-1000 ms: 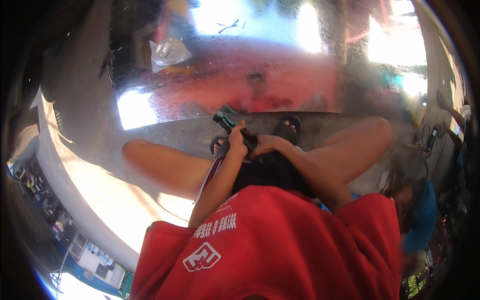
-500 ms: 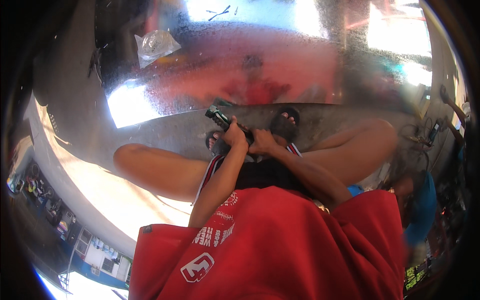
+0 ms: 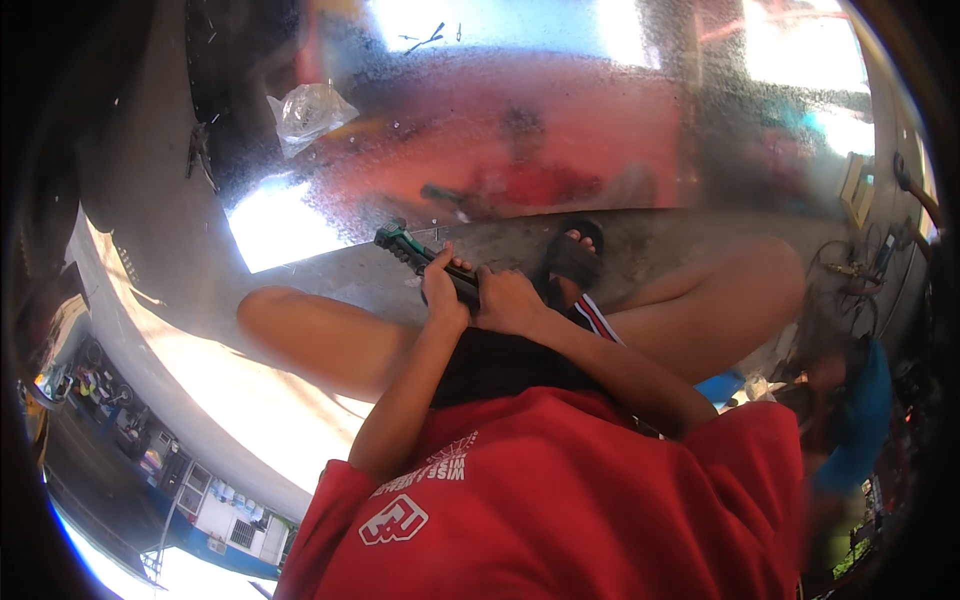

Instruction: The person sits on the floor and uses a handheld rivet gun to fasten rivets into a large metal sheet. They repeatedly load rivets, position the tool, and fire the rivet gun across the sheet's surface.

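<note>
In front of my lap is a long green-and-black hand tool (image 3: 400, 245), tilted with its green ridged head toward the far left. Its exact kind cannot be made out. My left hand (image 3: 445, 288) is closed around the middle of its dark body. Close beside it, my right hand (image 3: 508, 300) grips the near end, which its fingers mostly cover. The head of the tool hangs over the grey floor, near the edge of a shiny metal sheet (image 3: 450, 130).
A clear plastic bag (image 3: 310, 118) and some thin dark pieces (image 3: 428, 38) lie on the sheet. My sandalled foot (image 3: 577, 258) rests by its near edge. Cables (image 3: 855, 275) tangle on the floor at right, near a person in a blue garment (image 3: 860, 415).
Both hands have moved left and slightly nearer with the tool, keeping their grip on it. More of the tool's green head and dark body shows now.
</note>
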Tool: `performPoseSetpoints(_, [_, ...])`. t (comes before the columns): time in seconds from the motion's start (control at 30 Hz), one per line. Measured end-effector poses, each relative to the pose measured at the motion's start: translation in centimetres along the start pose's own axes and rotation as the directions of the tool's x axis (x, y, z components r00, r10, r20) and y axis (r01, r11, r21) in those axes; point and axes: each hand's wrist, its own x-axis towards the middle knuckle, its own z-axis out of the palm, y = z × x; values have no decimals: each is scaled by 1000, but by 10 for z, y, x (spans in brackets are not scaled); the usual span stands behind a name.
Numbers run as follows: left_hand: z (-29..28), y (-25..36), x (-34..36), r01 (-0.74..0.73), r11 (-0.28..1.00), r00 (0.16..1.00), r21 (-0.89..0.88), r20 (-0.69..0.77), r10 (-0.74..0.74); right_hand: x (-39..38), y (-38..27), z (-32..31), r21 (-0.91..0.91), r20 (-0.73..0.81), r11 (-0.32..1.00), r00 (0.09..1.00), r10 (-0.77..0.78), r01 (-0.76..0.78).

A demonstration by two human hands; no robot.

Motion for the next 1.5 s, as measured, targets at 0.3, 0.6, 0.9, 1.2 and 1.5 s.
performPoseSetpoints(0.3, [79,207,1,296,939,828,173,445,-342,54,0,-113,47,-198,991,973,-118,129])
performPoseSetpoints(0.6, [102,243,17,179,968,842,-174,536,-59,218,30,-230,-70,-542,995,840,17,-65])
performPoseSetpoints(0.9, [92,243,16,231,942,831,-243,553,-61,285,42,-180,-323,-737,942,649,-191,-90])
performPoseSetpoints(1.2, [147,225,-14,296,953,638,-67,756,-145,94,-29,-203,427,-823,782,553,128,455])
performPoseSetpoints(1.5, [182,169,-28,-37,991,181,126,976,-118,19,-81,-221,725,-669,386,718,194,571])
